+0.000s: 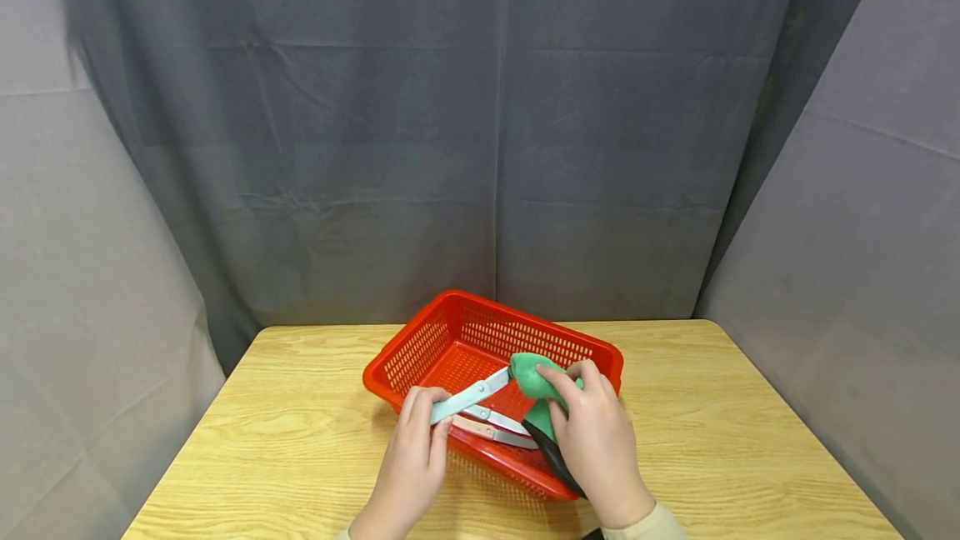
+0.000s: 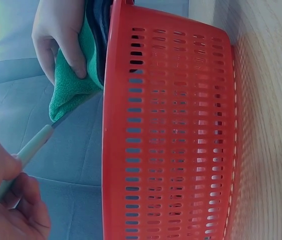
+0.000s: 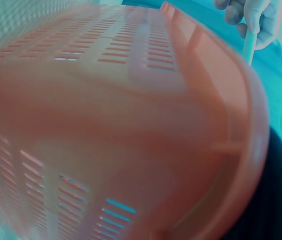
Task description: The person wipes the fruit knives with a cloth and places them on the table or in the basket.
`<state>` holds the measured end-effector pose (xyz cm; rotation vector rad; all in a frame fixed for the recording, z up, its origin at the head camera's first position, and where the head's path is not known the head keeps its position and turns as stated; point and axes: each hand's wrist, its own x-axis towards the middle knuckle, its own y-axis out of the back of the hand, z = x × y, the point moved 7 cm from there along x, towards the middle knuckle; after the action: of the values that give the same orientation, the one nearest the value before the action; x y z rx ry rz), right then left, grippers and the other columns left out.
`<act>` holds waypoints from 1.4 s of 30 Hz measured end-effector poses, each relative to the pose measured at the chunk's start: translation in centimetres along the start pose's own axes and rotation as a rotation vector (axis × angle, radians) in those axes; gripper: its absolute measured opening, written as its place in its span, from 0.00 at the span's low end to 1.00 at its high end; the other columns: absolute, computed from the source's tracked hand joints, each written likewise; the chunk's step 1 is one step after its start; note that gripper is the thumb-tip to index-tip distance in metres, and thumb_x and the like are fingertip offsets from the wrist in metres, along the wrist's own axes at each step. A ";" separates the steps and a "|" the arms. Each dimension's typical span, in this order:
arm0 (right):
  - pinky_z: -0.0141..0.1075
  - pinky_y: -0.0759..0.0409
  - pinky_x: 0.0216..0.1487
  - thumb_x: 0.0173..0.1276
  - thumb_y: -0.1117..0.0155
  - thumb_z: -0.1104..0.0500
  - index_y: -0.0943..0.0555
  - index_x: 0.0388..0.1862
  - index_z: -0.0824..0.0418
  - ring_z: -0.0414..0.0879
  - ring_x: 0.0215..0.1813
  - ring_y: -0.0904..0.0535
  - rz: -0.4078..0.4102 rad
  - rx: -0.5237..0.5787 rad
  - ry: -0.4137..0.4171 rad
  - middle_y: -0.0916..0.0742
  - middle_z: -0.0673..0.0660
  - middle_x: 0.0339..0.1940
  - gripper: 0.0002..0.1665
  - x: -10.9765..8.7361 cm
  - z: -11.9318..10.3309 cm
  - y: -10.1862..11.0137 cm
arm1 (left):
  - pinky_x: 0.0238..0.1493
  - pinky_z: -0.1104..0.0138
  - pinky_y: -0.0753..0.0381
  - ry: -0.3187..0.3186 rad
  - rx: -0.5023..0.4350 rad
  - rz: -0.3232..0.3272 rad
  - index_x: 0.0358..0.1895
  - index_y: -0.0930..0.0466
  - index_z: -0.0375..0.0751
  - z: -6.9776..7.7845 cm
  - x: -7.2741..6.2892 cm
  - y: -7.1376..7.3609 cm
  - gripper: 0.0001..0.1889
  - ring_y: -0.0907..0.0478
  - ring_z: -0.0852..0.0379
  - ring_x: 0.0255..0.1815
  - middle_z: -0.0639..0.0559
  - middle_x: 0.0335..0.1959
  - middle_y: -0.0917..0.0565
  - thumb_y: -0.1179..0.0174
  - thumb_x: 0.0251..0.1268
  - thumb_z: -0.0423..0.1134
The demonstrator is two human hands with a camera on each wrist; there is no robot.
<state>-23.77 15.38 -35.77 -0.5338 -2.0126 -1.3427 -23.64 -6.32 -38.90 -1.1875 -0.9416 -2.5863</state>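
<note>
My left hand (image 1: 412, 444) grips the pale mint handle of a knife (image 1: 459, 401), its blade pointing up to the right over the basket. A green cloth (image 1: 532, 373) covers the blade's tip, and my right hand (image 1: 603, 440) pinches that cloth between thumb and fingers. From the cloth hangs a black part (image 1: 557, 463), draped over the basket's front rim. Inside the red plastic basket (image 1: 427, 357) lie two more knives: one pale-handled (image 1: 491, 417) and one with a pink handle (image 1: 472, 427). In the right wrist view, the basket wall hides most of the work.
The basket stands on a light wood-grain table (image 1: 300, 423), turned at an angle. Behind the table hangs a dark grey curtain (image 1: 375, 148), with paler cloth at both sides. A small black object (image 1: 594, 534) shows at the bottom edge near the right sleeve.
</note>
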 end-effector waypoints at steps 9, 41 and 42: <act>0.43 0.22 0.26 0.50 0.18 0.70 0.11 0.52 0.50 0.53 0.36 0.22 0.008 0.000 -0.044 0.19 0.58 0.40 0.29 0.2 0.7 0.1 | 0.44 0.65 0.20 -0.008 0.002 0.003 0.52 0.24 0.36 0.2 0.1 0.0 0.16 0.25 0.63 0.42 0.53 0.45 0.24 0.35 0.62 0.22; 0.31 0.25 0.22 0.48 0.16 0.67 0.11 0.53 0.46 0.46 0.36 0.22 0.021 -0.002 0.098 0.19 0.53 0.40 0.32 -1.2 -2.4 0.4 | 0.43 0.65 0.21 0.028 0.015 -0.015 0.51 0.23 0.38 -0.2 0.0 -0.4 0.16 0.27 0.63 0.39 0.54 0.41 0.23 0.34 0.62 0.24; 0.30 0.26 0.22 0.48 0.16 0.67 0.11 0.53 0.46 0.46 0.35 0.23 0.021 -0.002 0.102 0.19 0.53 0.40 0.32 -1.2 -2.5 0.4 | 0.42 0.66 0.22 0.022 0.015 -0.015 0.51 0.23 0.38 -0.2 0.0 -0.4 0.16 0.27 0.63 0.39 0.55 0.40 0.23 0.33 0.62 0.24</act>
<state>-21.92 13.26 -35.67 -0.4765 -1.9178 -1.3323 -23.91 -6.10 -39.14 -1.1504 -0.9678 -2.5934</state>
